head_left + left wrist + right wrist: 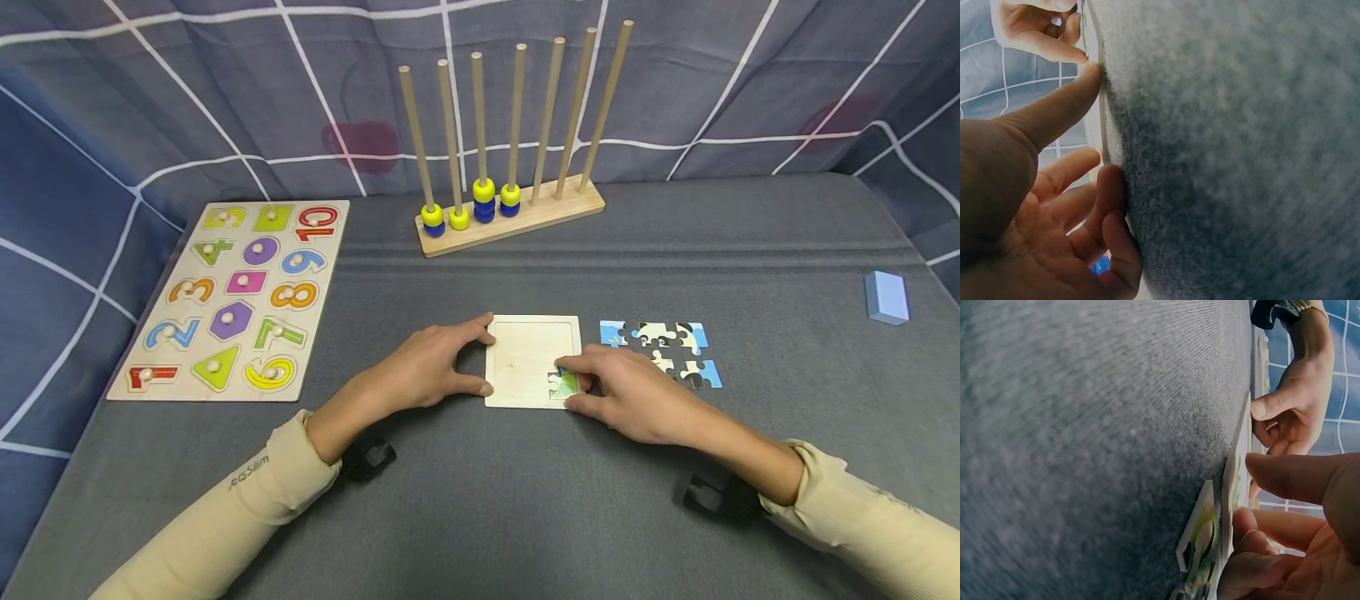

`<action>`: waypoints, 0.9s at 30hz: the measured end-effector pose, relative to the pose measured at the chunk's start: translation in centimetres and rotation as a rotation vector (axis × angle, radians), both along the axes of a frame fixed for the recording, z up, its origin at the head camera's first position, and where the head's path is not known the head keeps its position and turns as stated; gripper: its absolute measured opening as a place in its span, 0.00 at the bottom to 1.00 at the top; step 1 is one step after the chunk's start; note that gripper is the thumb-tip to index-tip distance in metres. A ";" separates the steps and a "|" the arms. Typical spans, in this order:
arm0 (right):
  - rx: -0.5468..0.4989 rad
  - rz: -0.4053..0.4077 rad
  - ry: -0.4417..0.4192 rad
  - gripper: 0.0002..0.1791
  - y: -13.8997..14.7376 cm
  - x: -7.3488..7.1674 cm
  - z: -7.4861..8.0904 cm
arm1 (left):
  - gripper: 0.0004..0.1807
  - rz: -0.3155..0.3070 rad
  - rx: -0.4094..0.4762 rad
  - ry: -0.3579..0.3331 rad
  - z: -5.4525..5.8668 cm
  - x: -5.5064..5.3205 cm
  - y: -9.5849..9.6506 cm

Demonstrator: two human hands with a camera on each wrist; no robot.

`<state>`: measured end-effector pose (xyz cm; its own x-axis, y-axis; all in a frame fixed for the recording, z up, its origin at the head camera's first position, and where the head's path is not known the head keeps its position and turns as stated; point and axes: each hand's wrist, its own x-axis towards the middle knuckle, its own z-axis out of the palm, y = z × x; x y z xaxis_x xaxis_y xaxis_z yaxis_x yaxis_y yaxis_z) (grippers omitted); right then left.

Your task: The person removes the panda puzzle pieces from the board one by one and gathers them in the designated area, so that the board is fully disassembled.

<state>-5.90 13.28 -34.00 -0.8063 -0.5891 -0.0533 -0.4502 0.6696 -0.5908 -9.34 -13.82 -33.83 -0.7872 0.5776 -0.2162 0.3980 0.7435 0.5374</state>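
Observation:
A square wooden puzzle tray (525, 342) lies flat in front of the person, with a raised rim. My left hand (423, 367) is at its left edge, thumb near the lower corner and index finger near the upper one; the thumb (1063, 106) is straight against the rim. A green and white puzzle piece (562, 386) sits in the tray's lower right corner. Around it my right hand (637, 392) has index finger and thumb bent, holding it at the tray's right side. Loose panda puzzle pieces (654, 335) lie right of the tray, partly hidden behind that hand.
A number-and-shape peg board (255, 315) lies at the left. At the back stands a wooden peg rack (525, 223) with yellow and blue beads on several tall rods. A light blue block (887, 297) sits far right. Checked cloth (675, 92) hangs behind the grey table (480, 500).

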 end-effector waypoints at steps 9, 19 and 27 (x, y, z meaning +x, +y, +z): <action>-0.045 -0.066 -0.029 0.20 0.1 0.0 0.2 | 0.39 -0.002 0.001 0.005 0.0 0.0 0.0; -0.180 -0.079 -0.082 0.11 0.3 -0.3 0.0 | 0.36 -0.001 -0.002 0.010 0.0 0.1 0.1; -0.222 -0.080 -0.126 0.13 0.2 -0.4 -0.5 | 0.37 0.000 0.002 0.004 0.0 0.2 0.0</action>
<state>-6.32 13.49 -34.47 -0.8460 -0.5322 -0.0331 -0.3142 0.5478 -0.7754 -9.16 -13.79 -33.78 -0.7878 0.5783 -0.2121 0.4003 0.7423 0.5373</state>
